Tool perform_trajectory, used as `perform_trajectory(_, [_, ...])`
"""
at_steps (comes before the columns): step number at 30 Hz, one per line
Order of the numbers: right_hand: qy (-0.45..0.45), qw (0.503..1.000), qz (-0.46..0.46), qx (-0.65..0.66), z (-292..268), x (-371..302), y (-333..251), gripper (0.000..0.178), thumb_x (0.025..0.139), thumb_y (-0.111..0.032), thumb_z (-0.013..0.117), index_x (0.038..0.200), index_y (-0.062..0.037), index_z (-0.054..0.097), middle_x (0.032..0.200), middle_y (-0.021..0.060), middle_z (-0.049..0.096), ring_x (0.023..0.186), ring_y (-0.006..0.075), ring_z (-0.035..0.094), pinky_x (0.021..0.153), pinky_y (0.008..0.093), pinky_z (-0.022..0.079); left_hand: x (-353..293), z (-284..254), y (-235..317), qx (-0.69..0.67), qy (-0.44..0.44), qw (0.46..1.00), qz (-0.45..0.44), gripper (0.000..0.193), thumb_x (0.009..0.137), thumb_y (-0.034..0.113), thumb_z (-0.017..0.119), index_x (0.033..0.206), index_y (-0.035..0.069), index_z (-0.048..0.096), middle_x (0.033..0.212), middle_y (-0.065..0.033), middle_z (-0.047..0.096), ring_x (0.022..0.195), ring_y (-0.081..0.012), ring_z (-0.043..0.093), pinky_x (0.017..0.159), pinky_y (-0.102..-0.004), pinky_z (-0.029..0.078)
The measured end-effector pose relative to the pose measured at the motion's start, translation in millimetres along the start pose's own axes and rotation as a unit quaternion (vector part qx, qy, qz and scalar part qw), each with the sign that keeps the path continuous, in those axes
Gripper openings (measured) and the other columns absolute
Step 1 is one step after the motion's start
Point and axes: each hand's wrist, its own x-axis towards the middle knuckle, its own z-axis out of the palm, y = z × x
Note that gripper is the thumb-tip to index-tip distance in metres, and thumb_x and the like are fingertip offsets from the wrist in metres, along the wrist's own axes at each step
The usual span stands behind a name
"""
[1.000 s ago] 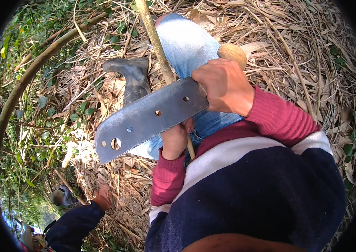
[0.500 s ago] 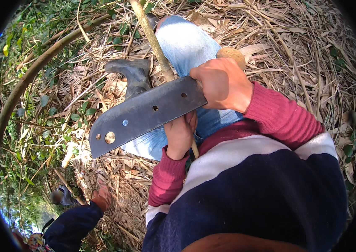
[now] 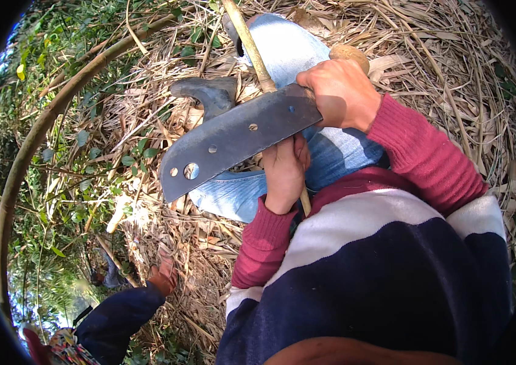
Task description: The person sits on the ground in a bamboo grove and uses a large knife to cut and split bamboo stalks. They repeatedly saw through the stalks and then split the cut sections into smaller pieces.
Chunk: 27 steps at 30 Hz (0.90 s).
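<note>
Gripping the wooden handle (image 3: 350,56) of a broad dark knife (image 3: 236,137), our right hand (image 3: 343,94) is closed firmly; our left hand (image 3: 284,170) curls round a thin pole (image 3: 249,45). The knife, with 5 holes, crosses over the pole above our jeans (image 3: 288,52); we can't tell whether they touch. Beyond, we see a dark boot (image 3: 214,94), dry leaves (image 3: 483,79) and another person (image 3: 118,319).

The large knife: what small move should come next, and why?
Probably slide the left hand down the stick, away from the large knife: in this view that hand shows right at the blade's lower edge, while the right hand holds the knife across the stick.
</note>
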Motion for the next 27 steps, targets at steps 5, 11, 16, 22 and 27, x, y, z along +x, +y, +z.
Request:
perform_trajectory(5, [0.002, 0.998, -0.051, 0.029, -9.0, 2.4, 2.4, 0.025, 0.064, -0.026, 0.074, 0.082, -0.0082, 0.072, 0.071, 0.0176, 0.069, 0.071, 0.0382, 0.07, 0.063, 0.0476, 0.055, 6.5, -13.1, 8.9, -0.08, -0.072, 0.994, -0.027, 0.031, 0.109, 0.033, 0.041, 0.11, 0.004, 0.053, 0.067, 0.0013, 0.039, 0.048, -0.0066, 0.034, 0.043, -0.0222, 0.03])
perform_trajectory(11, [0.055, 0.993, -0.036, 0.099, -8.6, -18.9, -6.1, 0.027, 0.059, -0.02, 0.075, 0.08, -0.0054, 0.064, 0.075, 0.0148, 0.067, 0.075, 0.0381, 0.068, 0.065, 0.0463, 0.053, -0.1, -17.4, 16.6, -0.062, -0.06, 0.996, -0.038, 0.029, 0.109, 0.028, 0.04, 0.11, 0.002, 0.055, 0.067, 0.0009, 0.041, 0.046, -0.0062, 0.031, 0.041, -0.0211, 0.026])
perform_trajectory(16, [0.067, 0.994, -0.009, 0.085, -3.7, -24.3, -17.0, 0.027, 0.06, -0.021, 0.075, 0.077, -0.0056, 0.061, 0.074, 0.0131, 0.065, 0.078, 0.0372, 0.067, 0.067, 0.0468, 0.052, -4.2, -10.1, 10.7, -0.014, 0.0, 1.0, 0.006, 0.023, 0.108, 0.025, 0.044, 0.106, 0.004, 0.055, 0.063, 0.0025, 0.037, 0.046, -0.0066, 0.031, 0.041, -0.0223, 0.026])
perform_trajectory(22, [0.057, 0.995, -0.024, 0.074, -1.1, -26.1, -17.3, 0.028, 0.059, -0.021, 0.076, 0.078, -0.006, 0.061, 0.074, 0.0131, 0.064, 0.078, 0.0368, 0.067, 0.068, 0.0464, 0.052, -11.8, -9.2, 8.1, 0.013, 0.011, 1.0, 0.019, 0.025, 0.109, 0.024, 0.042, 0.099, 0.004, 0.054, 0.062, 0.0011, 0.04, 0.047, -0.0088, 0.036, 0.043, -0.0249, 0.03])
perform_trajectory(27, [0.057, 0.996, -0.022, 0.057, -1.5, -25.4, -16.2, 0.029, 0.058, -0.021, 0.077, 0.079, -0.006, 0.063, 0.074, 0.0132, 0.066, 0.077, 0.0357, 0.068, 0.067, 0.0453, 0.053, -11.9, -3.9, 6.0, 0.007, 0.01, 1.0, 0.028, 0.027, 0.11, 0.021, 0.04, 0.099, 0.003, 0.056, 0.063, -0.0003, 0.045, 0.049, -0.0093, 0.037, 0.045, -0.0254, 0.033])
